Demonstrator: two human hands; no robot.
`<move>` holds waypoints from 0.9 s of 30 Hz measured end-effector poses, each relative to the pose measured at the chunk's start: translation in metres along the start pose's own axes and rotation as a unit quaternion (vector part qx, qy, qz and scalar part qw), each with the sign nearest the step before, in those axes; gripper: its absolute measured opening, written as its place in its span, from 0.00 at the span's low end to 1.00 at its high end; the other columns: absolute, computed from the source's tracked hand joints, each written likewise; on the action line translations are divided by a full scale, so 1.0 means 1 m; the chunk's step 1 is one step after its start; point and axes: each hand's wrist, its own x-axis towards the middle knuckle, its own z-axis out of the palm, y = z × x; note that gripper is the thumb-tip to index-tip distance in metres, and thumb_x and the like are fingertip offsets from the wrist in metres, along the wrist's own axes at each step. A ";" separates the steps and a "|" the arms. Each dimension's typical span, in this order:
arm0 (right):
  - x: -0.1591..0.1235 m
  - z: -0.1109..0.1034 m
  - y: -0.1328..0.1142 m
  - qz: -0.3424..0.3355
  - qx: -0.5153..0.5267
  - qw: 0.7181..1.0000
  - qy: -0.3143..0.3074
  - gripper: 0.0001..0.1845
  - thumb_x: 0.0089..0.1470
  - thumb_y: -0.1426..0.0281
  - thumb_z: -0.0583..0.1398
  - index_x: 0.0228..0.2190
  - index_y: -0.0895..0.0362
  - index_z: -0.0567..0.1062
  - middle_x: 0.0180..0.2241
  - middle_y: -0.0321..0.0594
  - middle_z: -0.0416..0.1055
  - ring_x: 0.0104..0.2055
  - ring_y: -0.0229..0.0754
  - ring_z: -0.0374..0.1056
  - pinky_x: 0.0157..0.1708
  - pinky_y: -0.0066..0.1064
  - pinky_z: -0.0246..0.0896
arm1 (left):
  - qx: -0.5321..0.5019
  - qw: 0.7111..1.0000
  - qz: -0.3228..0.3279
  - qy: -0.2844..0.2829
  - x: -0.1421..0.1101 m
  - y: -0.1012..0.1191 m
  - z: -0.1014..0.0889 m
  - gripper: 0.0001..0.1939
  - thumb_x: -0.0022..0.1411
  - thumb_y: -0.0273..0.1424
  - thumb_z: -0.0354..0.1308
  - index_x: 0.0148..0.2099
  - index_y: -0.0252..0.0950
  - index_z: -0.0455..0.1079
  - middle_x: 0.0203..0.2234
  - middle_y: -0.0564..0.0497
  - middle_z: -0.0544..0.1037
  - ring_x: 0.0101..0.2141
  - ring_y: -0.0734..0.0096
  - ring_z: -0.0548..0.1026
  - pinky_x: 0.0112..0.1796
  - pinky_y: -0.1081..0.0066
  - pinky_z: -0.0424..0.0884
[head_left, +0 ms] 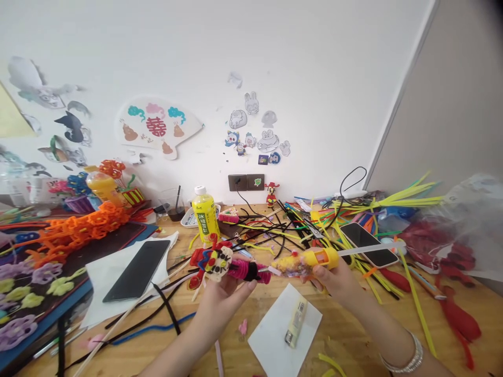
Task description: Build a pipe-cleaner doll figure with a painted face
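My left hand (230,296) is closed around a pipe cleaner doll (239,268) with a red and blue headdress, a cream face and a magenta and black body. The doll lies sideways, head to the left. In my right hand (338,283) is a yellow hot glue gun (301,262), with a long translucent glue stick (371,248) sticking out of its back end. The gun's nozzle points left, at the doll's lower end; whether it touches cannot be made out. Below both hands, a pale lighter (296,322) rests on a white sheet (271,340).
Behind the doll stands a yellow drink bottle (206,214). A dark phone (137,270) lies on white paper at left, near orange pipe cleaner flowers (84,233). Loose pipe cleaners (408,196), another phone (369,245) and red balloons (458,314) crowd the right. A small red figure (271,195) stands against the wall.
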 end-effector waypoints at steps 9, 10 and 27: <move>0.000 0.003 -0.008 0.002 0.008 1.000 0.003 0.22 0.42 0.51 0.58 0.20 0.59 0.69 0.15 0.36 0.65 0.16 0.33 0.56 0.14 0.24 0.49 | -0.023 1.000 -0.013 -0.003 -0.001 -0.004 -0.003 0.12 0.44 0.31 0.62 0.34 0.36 0.67 0.35 0.47 0.78 0.41 0.63 0.73 0.44 0.68 0.67; 0.000 0.003 -0.008 0.002 0.000 1.000 -0.004 0.23 0.42 0.50 0.58 0.19 0.59 0.69 0.16 0.37 0.65 0.16 0.34 0.57 0.14 0.24 0.50 | -0.018 1.000 -0.012 -0.003 -0.001 -0.004 -0.002 0.12 0.45 0.31 0.62 0.35 0.36 0.67 0.36 0.47 0.78 0.41 0.63 0.73 0.44 0.68 0.67; -0.001 0.004 -0.003 0.037 -0.004 0.999 0.006 0.24 0.42 0.50 0.57 0.20 0.60 0.67 0.15 0.36 0.64 0.15 0.31 0.52 0.13 0.23 0.46 | 0.024 0.999 -0.008 0.019 -0.003 0.010 0.002 0.14 0.42 0.32 0.63 0.33 0.35 0.68 0.32 0.46 0.79 0.37 0.58 0.75 0.36 0.68 0.71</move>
